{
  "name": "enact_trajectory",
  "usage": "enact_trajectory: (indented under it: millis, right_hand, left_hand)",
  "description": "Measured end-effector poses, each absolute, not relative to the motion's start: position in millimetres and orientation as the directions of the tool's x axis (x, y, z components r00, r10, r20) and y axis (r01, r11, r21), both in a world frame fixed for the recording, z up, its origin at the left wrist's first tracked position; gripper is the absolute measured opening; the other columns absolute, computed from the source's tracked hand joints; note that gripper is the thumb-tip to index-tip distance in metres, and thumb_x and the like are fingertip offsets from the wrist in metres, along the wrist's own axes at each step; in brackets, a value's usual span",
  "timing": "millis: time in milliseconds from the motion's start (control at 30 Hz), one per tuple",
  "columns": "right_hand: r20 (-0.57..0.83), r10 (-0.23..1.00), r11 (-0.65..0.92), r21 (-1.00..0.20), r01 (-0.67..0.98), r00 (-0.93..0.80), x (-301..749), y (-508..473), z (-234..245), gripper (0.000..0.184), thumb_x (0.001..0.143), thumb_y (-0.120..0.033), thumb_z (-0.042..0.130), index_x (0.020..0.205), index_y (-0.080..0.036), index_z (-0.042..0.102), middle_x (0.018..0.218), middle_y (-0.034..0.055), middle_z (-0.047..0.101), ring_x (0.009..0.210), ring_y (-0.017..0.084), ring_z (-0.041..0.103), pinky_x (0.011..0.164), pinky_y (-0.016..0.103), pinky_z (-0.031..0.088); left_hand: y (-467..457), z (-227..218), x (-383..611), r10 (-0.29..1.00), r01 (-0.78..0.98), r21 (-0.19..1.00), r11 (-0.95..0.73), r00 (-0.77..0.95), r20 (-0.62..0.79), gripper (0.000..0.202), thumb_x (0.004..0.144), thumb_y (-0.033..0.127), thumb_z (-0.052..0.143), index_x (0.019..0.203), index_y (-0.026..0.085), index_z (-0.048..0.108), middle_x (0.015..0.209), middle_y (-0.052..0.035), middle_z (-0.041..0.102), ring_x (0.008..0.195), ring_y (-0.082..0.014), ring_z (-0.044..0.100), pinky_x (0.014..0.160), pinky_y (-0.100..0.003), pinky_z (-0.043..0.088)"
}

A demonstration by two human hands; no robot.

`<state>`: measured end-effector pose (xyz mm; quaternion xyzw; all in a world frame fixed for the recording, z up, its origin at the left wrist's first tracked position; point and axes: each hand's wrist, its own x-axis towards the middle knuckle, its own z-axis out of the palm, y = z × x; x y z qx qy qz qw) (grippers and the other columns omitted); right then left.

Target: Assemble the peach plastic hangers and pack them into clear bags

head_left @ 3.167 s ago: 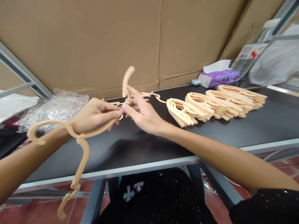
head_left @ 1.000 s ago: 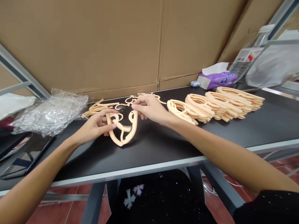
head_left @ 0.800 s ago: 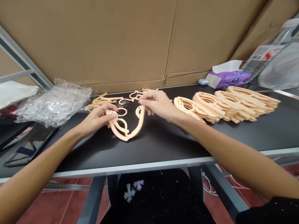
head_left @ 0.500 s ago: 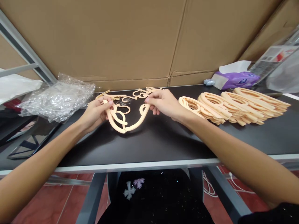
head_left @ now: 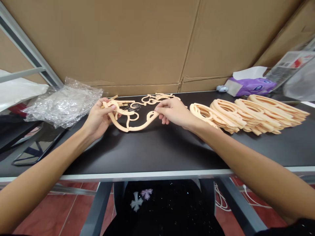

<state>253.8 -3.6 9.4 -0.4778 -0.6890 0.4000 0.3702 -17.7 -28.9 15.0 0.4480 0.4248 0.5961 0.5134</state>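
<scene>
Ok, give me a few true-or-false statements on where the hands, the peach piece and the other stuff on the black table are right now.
1. The left hand and the right hand each grip one end of the same peach piece with their fingers. True.
2. The peach piece rests on top of the stacks. False: it is held between the two hands, left of the stacks.
3. The crumpled clear plastic lies left of the left hand. True.
4. The purple tissue pack sits at the front edge of the black table. False: it is at the back right, close to the cardboard.
</scene>
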Motion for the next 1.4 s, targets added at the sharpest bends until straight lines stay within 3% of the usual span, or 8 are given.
enact_trajectory:
  millis: [233,367,500,700,900,1067,1267,1400]
  right_hand:
    - [0.242,0.914,0.402,-0.656,0.639,-0.326,256.2,-8.9,8.6,0.013,0.089,-0.026,0.061,0.083,-0.018,0.069,0.077,0.0064,0.071,0.069,0.018,0.063,0.064,0.032,0.046]
    - [0.247,0.896,0.443,-0.559,0.701,-0.370,245.1,-22.0,8.2,0.026,0.093,-0.043,0.062,0.093,-0.019,0.071,0.100,0.0102,0.074,0.087,0.023,0.065,0.074,0.034,0.044]
    - [0.222,0.845,0.514,-0.591,0.622,-0.487,231.4,-36.6,5.7,0.043,0.097,-0.055,0.055,0.121,-0.021,0.066,0.103,0.0090,0.074,0.084,0.022,0.065,0.072,0.032,0.042]
    - [0.189,0.759,0.565,-0.666,0.487,-0.623,223.8,-46.5,4.1,0.042,0.101,-0.056,0.052,0.122,-0.025,0.068,0.082,0.0004,0.072,0.072,0.017,0.061,0.066,0.029,0.037]
    - [0.125,0.806,0.535,-0.574,0.621,-0.579,217.5,-51.8,6.2,0.051,0.095,-0.062,0.053,0.127,-0.024,0.068,0.086,0.0037,0.073,0.074,0.020,0.063,0.066,0.032,0.037]
    - [0.181,0.832,0.511,-0.621,0.595,-0.525,219.8,-55.2,7.0,0.063,0.087,-0.042,0.060,0.148,-0.034,0.047,0.100,0.0020,0.073,0.080,0.022,0.063,0.066,0.032,0.040]
    - [0.221,0.819,0.544,-0.593,0.594,-0.529,221.9,-49.8,4.5,0.031,0.088,-0.034,0.054,0.112,-0.029,0.073,0.107,0.0048,0.071,0.090,0.021,0.062,0.074,0.033,0.041]
    - [0.166,0.857,0.480,-0.601,0.639,-0.488,219.7,-50.2,4.9,0.017,0.084,-0.033,0.058,0.087,-0.022,0.071,0.102,0.0060,0.073,0.086,0.021,0.062,0.067,0.032,0.038]
  left_hand:
    - [-31.5,19.5,-17.6,0.990,-0.331,0.935,-0.130,0.015,0.143,0.034,0.082,0.002,0.070,0.091,0.023,0.045,0.082,0.0048,0.070,0.079,-0.0166,0.073,0.084,-0.036,0.061]
    - [-36.4,20.2,-11.3,0.983,-0.379,0.921,-0.085,0.118,0.140,0.031,0.083,0.002,0.072,0.088,0.021,0.047,0.091,0.0012,0.071,0.103,-0.0248,0.075,0.093,-0.041,0.061]
    - [-41.1,18.7,-5.4,0.973,-0.369,0.929,-0.041,0.195,0.121,0.029,0.083,0.002,0.072,0.088,0.020,0.050,0.089,0.0010,0.069,0.112,-0.0258,0.072,0.090,-0.042,0.064]
    - [-45.1,21.1,-0.2,0.977,-0.320,0.947,-0.024,0.193,0.090,0.030,0.080,0.005,0.075,0.086,0.020,0.050,0.099,-0.0046,0.074,0.098,-0.0222,0.075,0.075,-0.031,0.065]
    - [-46.6,21.3,0.8,0.974,-0.293,0.955,-0.039,0.204,0.102,0.033,0.077,0.007,0.079,0.086,0.021,0.050,0.089,-0.0027,0.074,0.084,-0.0185,0.073,0.069,-0.027,0.062]
    - [-45.7,24.0,0.5,0.989,-0.311,0.949,-0.054,0.118,0.095,0.027,0.080,0.002,0.070,0.089,0.021,0.054,0.088,-0.0025,0.073,0.093,-0.0173,0.071,0.082,-0.028,0.061]
    - [-42.4,28.0,1.6,0.999,-0.343,0.939,-0.014,-0.054,-0.004,0.022,0.078,-0.002,0.057,0.086,0.017,0.062,0.080,-0.0034,0.071,0.082,-0.0154,0.071,0.084,-0.027,0.062]
    - [-40.4,24.5,0.9,0.995,-0.360,0.933,-0.014,-0.100,-0.024,0.020,0.072,-0.003,0.054,0.072,0.017,0.056,0.085,-0.0101,0.073,0.092,-0.0200,0.073,0.084,-0.032,0.064]
